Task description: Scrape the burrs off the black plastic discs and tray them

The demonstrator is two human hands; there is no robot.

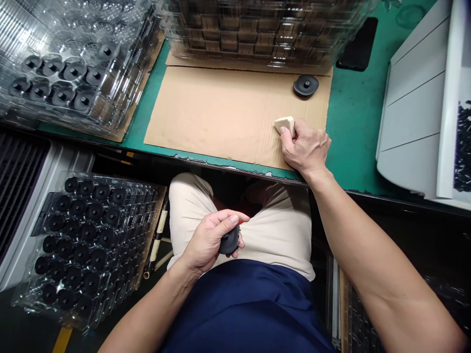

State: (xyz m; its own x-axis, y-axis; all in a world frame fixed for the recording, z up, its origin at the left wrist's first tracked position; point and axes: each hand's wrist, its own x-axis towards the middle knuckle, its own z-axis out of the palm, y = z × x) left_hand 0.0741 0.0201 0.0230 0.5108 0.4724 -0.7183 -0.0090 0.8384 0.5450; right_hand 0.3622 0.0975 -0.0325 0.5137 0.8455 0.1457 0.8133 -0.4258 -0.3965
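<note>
My left hand (211,238) is over my lap, fingers wrapped round a small round black part (228,241). My right hand (305,147) rests on the cardboard sheet (221,113) near its right end, fingers closed on a small cream sponge-like block (285,123). A second round black part (305,85) lies on the cardboard's far right corner, a little beyond my right hand.
Clear plastic trays of black parts (88,240) sit low at my left. More such trays (69,68) are stacked at back left, and empty-looking ones (257,29) at the back. A white bin (423,108) stands right on the green table (349,122).
</note>
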